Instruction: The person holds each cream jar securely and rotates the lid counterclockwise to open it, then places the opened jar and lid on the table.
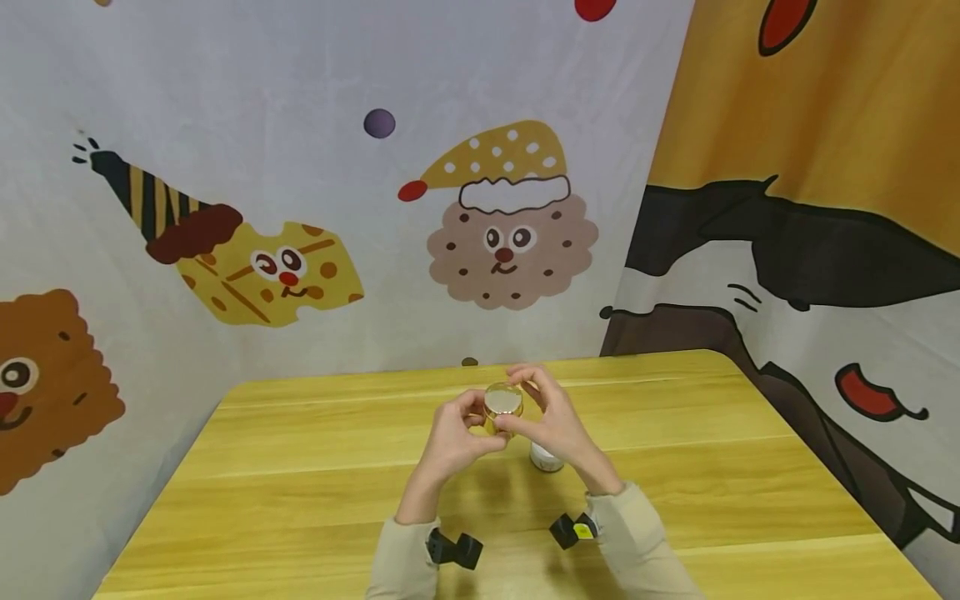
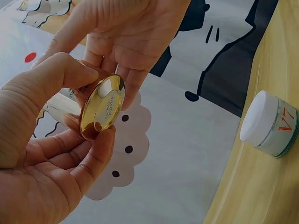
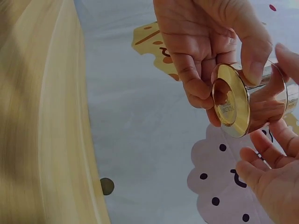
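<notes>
Both hands hold a shiny gold jar (image 1: 502,407) above the table, with its silvery lid up in the head view. My left hand (image 1: 452,433) grips the jar's body near the base, thumb against one side and fingers against the other. Faint print marks the gold base (image 2: 106,107) in the left wrist view. At the lid end, my right hand (image 1: 553,421) curves its thumb and fingers round the jar. Its fingers (image 3: 275,149) are partly hidden by the jar in the right wrist view.
A white-capped jar (image 2: 268,123) with orange "V7" lettering stands on the wooden table (image 1: 315,483), close to my right hand. A cloth with cartoon figures (image 1: 513,258) hangs behind the table. Each wrist carries a small black camera mount (image 1: 453,548).
</notes>
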Demonstrator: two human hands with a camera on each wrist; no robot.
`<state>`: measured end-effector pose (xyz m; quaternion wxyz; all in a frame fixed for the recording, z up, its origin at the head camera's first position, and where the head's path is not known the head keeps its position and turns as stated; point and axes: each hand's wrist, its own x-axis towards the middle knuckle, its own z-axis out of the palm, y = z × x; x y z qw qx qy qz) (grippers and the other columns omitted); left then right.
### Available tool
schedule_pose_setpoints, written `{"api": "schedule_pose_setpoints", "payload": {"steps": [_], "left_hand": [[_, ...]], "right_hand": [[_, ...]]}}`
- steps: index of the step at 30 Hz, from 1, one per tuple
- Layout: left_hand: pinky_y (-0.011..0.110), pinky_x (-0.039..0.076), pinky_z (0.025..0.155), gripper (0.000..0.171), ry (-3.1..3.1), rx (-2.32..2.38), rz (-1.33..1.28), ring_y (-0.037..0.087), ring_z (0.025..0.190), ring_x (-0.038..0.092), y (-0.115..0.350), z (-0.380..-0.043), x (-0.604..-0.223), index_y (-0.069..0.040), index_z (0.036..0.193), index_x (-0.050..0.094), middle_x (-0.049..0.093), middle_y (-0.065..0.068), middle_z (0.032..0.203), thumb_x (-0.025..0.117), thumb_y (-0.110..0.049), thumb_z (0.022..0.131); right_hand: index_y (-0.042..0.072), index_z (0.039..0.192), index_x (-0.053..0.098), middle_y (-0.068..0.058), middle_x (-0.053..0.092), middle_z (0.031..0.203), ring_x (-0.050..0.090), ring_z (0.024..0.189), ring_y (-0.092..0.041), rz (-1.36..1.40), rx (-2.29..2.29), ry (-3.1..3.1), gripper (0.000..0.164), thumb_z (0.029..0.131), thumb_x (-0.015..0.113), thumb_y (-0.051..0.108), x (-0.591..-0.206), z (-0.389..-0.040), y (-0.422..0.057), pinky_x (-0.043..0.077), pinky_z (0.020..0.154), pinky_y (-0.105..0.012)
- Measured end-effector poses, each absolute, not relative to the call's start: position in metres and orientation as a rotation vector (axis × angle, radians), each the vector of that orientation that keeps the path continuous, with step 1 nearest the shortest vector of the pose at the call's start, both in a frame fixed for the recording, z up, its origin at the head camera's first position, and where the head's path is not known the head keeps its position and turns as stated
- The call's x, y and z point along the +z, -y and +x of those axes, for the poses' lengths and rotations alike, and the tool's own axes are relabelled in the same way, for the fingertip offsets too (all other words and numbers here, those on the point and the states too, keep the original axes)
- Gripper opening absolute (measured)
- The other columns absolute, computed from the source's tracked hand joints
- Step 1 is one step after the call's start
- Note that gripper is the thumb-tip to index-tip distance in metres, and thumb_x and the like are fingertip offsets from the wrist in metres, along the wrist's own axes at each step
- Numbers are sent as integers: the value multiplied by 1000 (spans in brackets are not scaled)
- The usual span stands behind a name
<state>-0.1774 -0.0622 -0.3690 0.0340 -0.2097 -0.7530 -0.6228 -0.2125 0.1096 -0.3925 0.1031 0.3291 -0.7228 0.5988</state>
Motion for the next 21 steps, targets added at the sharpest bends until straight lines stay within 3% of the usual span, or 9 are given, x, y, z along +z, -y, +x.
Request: {"api": "schedule_pose_setpoints", "payload": {"steps": [5,8,12,16,21], "left_hand": [[41,52,76,36,2309,-1906,-654,22,79,54,62,-178,-369,10,106,60,61,13,88,69,10,71],[39,52,77,36,2313,-1908,-647,21,80,56,61,-178,-369,10,106,60,61,15,89,69,11,71],[34,51,75,35,2323,-1906,-638,21,79,53,61,-177,-369,10,105,60,60,11,87,70,10,71],[35,50,73,35,2325,-1911,-627,23,77,51,62,-176,-368,9,104,61,58,6,85,70,10,71],[39,51,75,35,2327,-1901,-630,22,78,52,62,-176,-368,9,104,61,59,7,85,70,9,70]], "right_hand": [[-8,116,55,-22,45,126,42,120,-33,1039,1744,2109,37,81,65,-9,-393,-213,-111,32,106,-34],[-11,125,51,-25,44,128,43,120,-29,1121,1736,2102,39,87,57,-6,-394,-213,-113,32,106,-29],[-9,132,44,-23,42,132,39,124,-30,1110,1775,2130,47,89,58,2,-394,-212,-113,29,108,-41],[-7,123,46,-20,44,129,36,125,-39,999,1825,2144,48,81,69,1,-392,-210,-111,25,107,-53],[-9,111,52,-19,47,124,40,122,-37,973,1819,2119,40,77,71,-6,-392,-210,-110,30,107,-45]]}}
